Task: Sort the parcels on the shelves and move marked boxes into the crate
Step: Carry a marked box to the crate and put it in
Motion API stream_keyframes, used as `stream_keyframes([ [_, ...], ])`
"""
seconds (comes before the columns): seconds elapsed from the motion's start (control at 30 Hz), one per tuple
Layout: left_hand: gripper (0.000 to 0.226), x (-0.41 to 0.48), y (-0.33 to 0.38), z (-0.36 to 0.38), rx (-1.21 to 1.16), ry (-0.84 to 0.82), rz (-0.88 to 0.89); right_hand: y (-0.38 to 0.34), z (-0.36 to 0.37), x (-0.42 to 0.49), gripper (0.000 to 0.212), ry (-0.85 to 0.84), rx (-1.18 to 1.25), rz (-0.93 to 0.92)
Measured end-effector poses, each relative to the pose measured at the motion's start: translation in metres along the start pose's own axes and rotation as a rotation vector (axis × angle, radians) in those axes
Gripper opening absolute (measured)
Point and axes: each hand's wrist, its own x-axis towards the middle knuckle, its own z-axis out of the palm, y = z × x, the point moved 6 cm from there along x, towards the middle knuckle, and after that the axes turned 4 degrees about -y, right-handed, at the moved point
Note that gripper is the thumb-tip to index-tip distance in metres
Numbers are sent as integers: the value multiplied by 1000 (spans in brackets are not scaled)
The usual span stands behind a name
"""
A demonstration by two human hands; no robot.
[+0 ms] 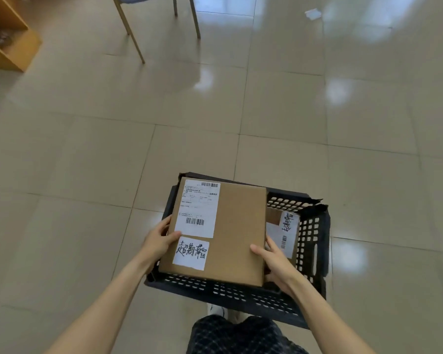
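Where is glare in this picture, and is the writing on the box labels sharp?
Head view: bright glare patches sit on the glossy floor tiles; head view: tile lines bend near the edges, wide-angle distortion; head view: the handwritten label on the box is sharp, the shipping label print too soft to read.

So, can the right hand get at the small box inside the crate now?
Probably not yet: the right hand holds the large box, which partly covers the small box in the crate.
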Motion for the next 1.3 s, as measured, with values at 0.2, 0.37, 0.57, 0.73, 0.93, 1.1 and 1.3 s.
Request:
stream_keyframes([
  [0.2, 74, 43, -10, -2, 154, -7, -75, 5, 13, 41, 80, 50, -64, 128],
  [0.37, 78, 60, -20, 5, 184, -61, -118, 16, 17, 57, 92, 59, -75, 218],
  [0.57, 88, 71, -36, 13, 98, -131, -166, 27, 24, 62, 102, 38, -56, 241],
  [0.73, 77, 65, -32, 15, 86, -116, -129, 26, 23, 57, 97, 23, -95, 218],
  [0.93, 66, 20, 10, -7, 311, 87, 25, -32, 34, 32, 82, 75, -537, -34],
  [1.1, 61, -53, 79, -48, 759, 338, 205, -133, 72, -15, 70, 140, -1457, -407],
  [1.3, 64, -194, 122, -105, 998, 690, 265, -212, 166, -129, 70, 206, -1881, -838],
])
